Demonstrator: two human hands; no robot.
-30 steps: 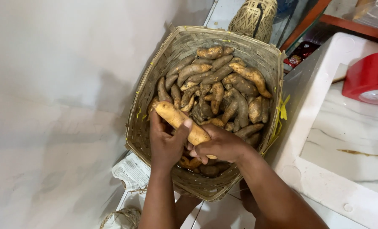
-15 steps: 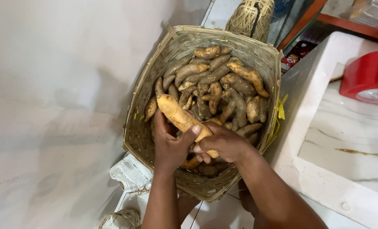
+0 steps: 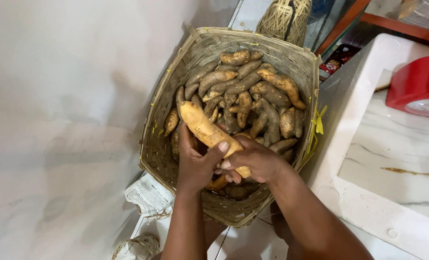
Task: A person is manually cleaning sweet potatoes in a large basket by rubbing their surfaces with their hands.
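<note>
Over the woven basket [image 3: 166, 144], both hands held one big pale sweet potato [image 3: 206, 131]. Left hand [image 3: 195, 161] was clenched round its lower middle, thumb across the top; right hand [image 3: 255, 159] clasped the near end. Versus half a second earlier, the tuber sat a bit higher and steeper, clear of the pile of sweet potatoes [image 3: 253, 103]. White desk [image 3: 368, 202] alongside carried a red round object [image 3: 419, 86].

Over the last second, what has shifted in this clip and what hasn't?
Both hands, left hand and right hand, kept their grip on the pale sweet potato; its free end tilted slightly more upward toward the far side of the woven basket. The pile of tubers, the newspaper and the red object stayed put.
</note>
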